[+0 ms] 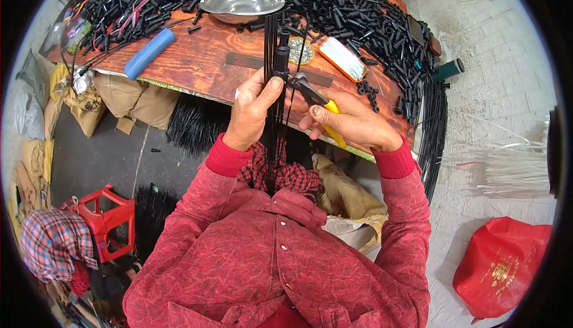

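Note:
My left hand [253, 107] is closed round a bundle of long thin black rods [271, 39] standing upright before my chest. A black cylindrical fitting [281, 58] sits by the rods, just above my left thumb. Gripped in my right hand [355, 119] is a pair of pliers [313, 93] with dark metal jaws and yellow handles. Its jaws are right beside the rods, below the fitting. Whether they pinch anything is too small to tell. The lower ends of the rods run down toward my lap.
A reddish wooden table [191, 65] bears a large heap of black tubular parts [340, 15]. On it are a steel bowl [242, 0], a blue roll [149, 53], a round dish of small metal pieces [300, 50] and an orange-edged tray [343, 58]. A red stool [113, 223] stands left.

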{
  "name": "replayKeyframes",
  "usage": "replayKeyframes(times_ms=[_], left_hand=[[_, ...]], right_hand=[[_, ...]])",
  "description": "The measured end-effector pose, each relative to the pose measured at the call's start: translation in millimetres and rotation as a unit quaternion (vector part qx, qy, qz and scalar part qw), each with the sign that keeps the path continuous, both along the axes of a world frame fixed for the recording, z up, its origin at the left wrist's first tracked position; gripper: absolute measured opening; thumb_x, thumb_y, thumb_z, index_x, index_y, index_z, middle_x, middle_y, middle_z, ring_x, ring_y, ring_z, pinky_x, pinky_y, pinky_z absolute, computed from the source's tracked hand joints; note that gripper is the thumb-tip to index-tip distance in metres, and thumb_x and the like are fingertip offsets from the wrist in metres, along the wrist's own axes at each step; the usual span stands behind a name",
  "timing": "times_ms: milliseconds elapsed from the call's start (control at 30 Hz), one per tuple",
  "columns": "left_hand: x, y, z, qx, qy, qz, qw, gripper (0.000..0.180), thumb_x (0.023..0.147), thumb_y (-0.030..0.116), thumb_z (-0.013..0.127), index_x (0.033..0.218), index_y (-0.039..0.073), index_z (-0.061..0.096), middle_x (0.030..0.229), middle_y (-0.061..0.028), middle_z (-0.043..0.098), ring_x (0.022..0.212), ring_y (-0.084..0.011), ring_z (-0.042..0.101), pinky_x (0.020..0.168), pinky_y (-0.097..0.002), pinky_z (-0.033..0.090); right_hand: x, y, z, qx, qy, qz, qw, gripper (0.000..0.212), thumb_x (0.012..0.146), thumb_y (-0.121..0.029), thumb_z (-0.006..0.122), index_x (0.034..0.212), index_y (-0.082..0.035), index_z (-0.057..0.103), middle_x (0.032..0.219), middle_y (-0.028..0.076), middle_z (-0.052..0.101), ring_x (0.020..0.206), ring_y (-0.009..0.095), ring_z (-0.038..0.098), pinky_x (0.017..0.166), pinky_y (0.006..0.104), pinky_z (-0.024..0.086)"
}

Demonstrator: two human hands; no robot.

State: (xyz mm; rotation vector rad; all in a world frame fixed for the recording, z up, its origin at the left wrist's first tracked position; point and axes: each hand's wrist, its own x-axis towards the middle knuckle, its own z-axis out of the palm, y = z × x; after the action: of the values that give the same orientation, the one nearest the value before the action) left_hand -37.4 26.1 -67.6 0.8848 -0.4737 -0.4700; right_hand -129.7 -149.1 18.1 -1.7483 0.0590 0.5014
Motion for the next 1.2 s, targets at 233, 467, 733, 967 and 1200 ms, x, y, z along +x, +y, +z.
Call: replayKeyframes(times_ms=[233,467,733,967,1200], left_hand=[[2.0,2.7,-1.8,0.007,-0.007,-0.011,1.000,0.037,0.099,0.026,0.058,0.123,-0.002,0.059,0.101,-0.0038,0.065,0.083,-0.0095,0.057,0.079,-0.0248,0.046],[-3.2,-2.4,3.0,0.023,-0.046,0.034,0.998,0.030,0.101,0.023,0.056,0.120,0.001,0.062,0.089,0.0018,0.061,0.077,-0.0060,0.053,0.073,-0.0212,0.046],[-3.3,-3.5,3.5,0.021,-0.024,0.009,0.999,0.027,0.101,0.021,0.056,0.119,0.002,0.062,0.084,0.0026,0.058,0.073,-0.0056,0.051,0.067,-0.0207,0.044],[-2.1,-2.7,4.7,0.033,-0.064,0.008,0.997,0.026,0.101,0.019,0.055,0.119,0.001,0.062,0.083,0.0023,0.058,0.074,-0.0061,0.052,0.067,-0.0210,0.043],[-6.7,-2.8,3.1,0.017,-0.036,0.007,0.999,0.027,0.101,0.019,0.055,0.120,0.000,0.062,0.086,0.0025,0.060,0.076,-0.0058,0.052,0.070,-0.0213,0.044]], right_hand=[[2.8,1.7,10.4,-0.041,0.033,0.001,0.999,0.043,0.103,-0.027,0.049,0.140,-0.006,0.046,0.099,0.009,0.065,0.080,0.011,0.063,0.059,0.0223,0.047],[1.4,-3.2,0.9,-0.020,0.046,-0.029,0.998,0.031,0.103,-0.026,0.049,0.124,-0.004,0.054,0.090,0.007,0.067,0.077,0.012,0.064,0.060,0.0259,0.050],[-8.9,18.1,12.8,-0.550,-0.232,-0.009,0.802,0.019,0.096,-0.013,0.055,0.104,0.004,0.057,0.081,0.019,0.065,0.071,0.038,0.065,0.064,0.0422,0.051],[-7.9,5.9,6.5,-0.463,-0.276,0.024,0.842,0.021,0.097,-0.016,0.052,0.104,0.004,0.056,0.074,0.014,0.067,0.062,0.022,0.066,0.057,0.0357,0.052],[0.9,0.8,30.0,-0.050,0.073,0.009,0.996,0.035,0.103,-0.023,0.048,0.128,0.000,0.046,0.096,0.010,0.067,0.075,0.013,0.064,0.070,0.0283,0.053]])
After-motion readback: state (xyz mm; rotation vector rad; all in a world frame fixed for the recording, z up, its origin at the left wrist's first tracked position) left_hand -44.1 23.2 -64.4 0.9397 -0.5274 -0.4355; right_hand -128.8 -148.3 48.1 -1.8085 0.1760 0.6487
